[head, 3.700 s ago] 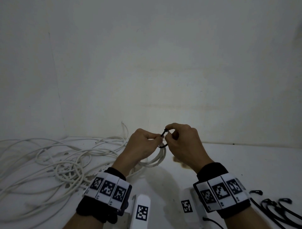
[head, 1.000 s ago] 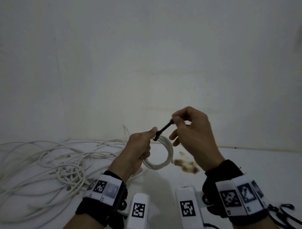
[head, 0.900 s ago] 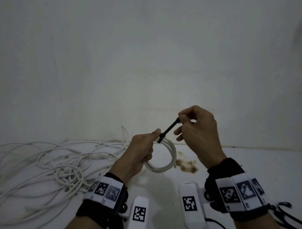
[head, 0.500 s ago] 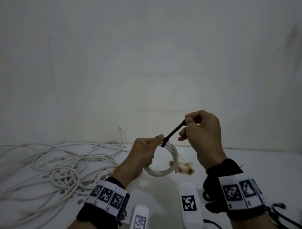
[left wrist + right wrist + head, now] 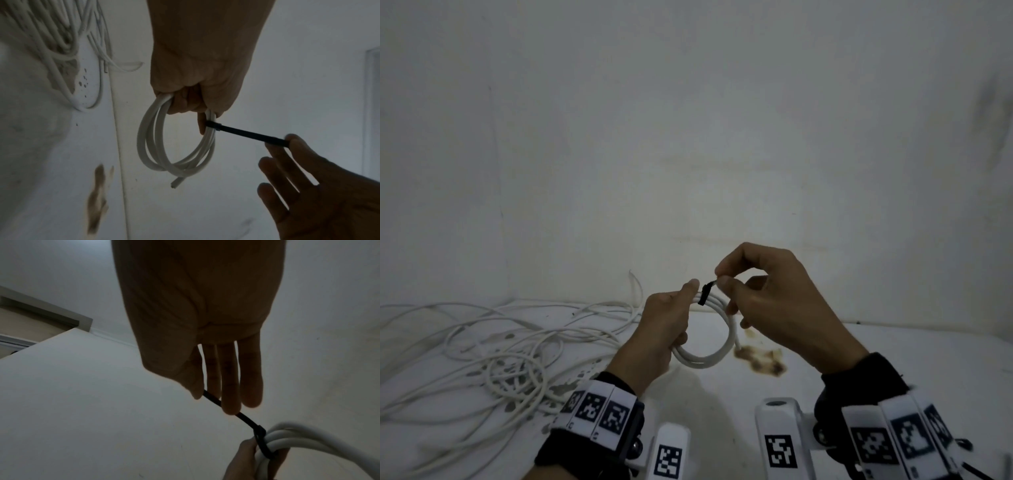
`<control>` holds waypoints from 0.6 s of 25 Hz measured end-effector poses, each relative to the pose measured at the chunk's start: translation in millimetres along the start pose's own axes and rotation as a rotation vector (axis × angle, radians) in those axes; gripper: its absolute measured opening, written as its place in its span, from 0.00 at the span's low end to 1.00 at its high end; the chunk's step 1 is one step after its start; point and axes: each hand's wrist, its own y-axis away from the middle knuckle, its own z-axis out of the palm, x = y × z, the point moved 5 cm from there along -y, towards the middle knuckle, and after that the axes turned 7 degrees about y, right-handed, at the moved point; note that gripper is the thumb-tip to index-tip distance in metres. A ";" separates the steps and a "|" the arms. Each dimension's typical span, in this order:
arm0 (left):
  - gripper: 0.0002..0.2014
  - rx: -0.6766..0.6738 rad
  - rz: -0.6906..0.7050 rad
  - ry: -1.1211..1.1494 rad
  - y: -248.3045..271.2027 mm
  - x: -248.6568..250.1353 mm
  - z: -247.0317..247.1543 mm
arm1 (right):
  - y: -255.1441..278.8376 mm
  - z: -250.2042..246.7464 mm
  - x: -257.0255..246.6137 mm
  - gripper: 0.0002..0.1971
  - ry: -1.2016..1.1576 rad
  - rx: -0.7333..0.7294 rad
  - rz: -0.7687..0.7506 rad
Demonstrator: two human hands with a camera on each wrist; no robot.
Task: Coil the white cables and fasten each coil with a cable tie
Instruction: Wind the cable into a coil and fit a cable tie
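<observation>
While the coil hangs in the air above the table, between the two hands, you can see it is a small ring of a few turns of white cable, and it looks light and springy, the kind that wants to open out if let go. One cut end pokes free at the bottom. Round the top of the ring sits the black tie, already looped close about the turns, its tail sticking out to the side. That tail looks thin and stiff enough to stand straight, probably a bit slick, so the place to take it is near the head, pinched flat. The left hand is curled round the coil just beside the tie, thumb up against the turns, and I reckon that is the right spot, since it keeps the turns bunched where the band bites. The right hand pinches the tail between thumb and forefinger, the other fingers held out straight and holding nothing. Whether the band is fully snug I cannot tell. Over on the left of the table lies the loose tangle of white cables, not yet coiled, and near the coil a brown stain marks the top. A few spare black ties peek in at the lower right edge.
</observation>
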 end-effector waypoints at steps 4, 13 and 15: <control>0.15 -0.082 -0.109 0.287 -4.4 0.6 -3.9 | 1.6 -1.6 29.6 0.30 0.183 -0.148 0.200; 0.17 -0.233 -0.313 0.422 1.6 -8.9 11.7 | 13.6 24.8 97.5 0.06 -0.224 -0.087 0.572; 0.13 -0.196 -0.322 0.330 1.4 -22.4 13.8 | 18.3 23.4 120.8 0.06 -0.301 -0.013 0.661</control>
